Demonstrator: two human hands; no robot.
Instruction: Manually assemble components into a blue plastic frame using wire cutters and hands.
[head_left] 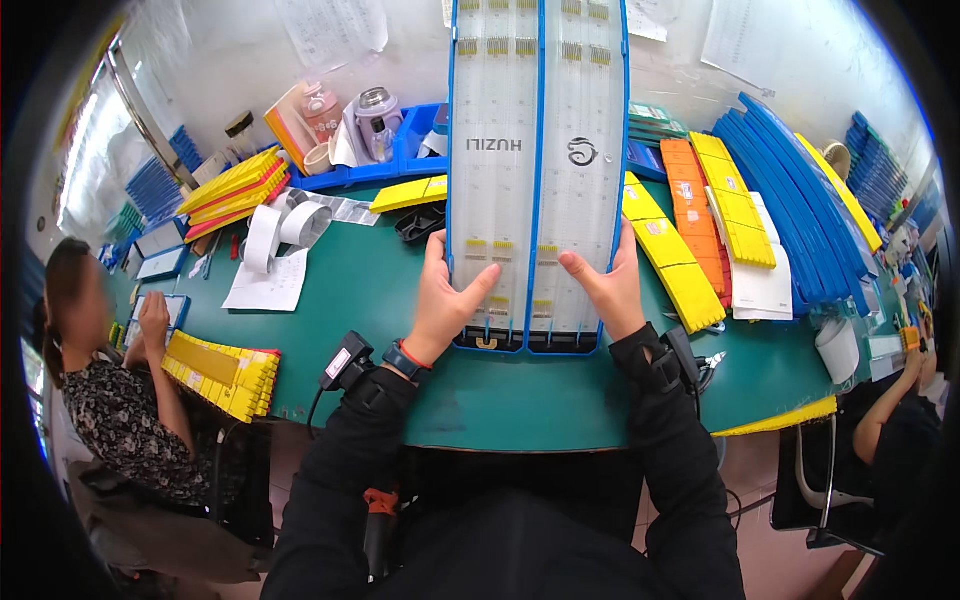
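Observation:
A long blue-framed case (495, 200) with two clear panels stands upright in front of me, its top running out of view. Small yellowish rows of pin-like pieces show behind the panels. My left hand (450, 305) grips its lower left edge, thumb pressed on the panel. On the lower right edge, my right hand (612, 285) holds it the same way, thumb across the front. The fingers behind the case are mostly hidden. Dark straps with small boxes sit on both my wrists, and my left wrist also has a band (405, 360).
Yellow slotted strips (675, 255), orange strips (692, 205) and blue strips (790, 205) lie to the right. Left are white paper (268, 280) and a yellow stack (222, 375). A blue bin (415, 130) stands behind. Co-workers sit at both sides of the green table (500, 410).

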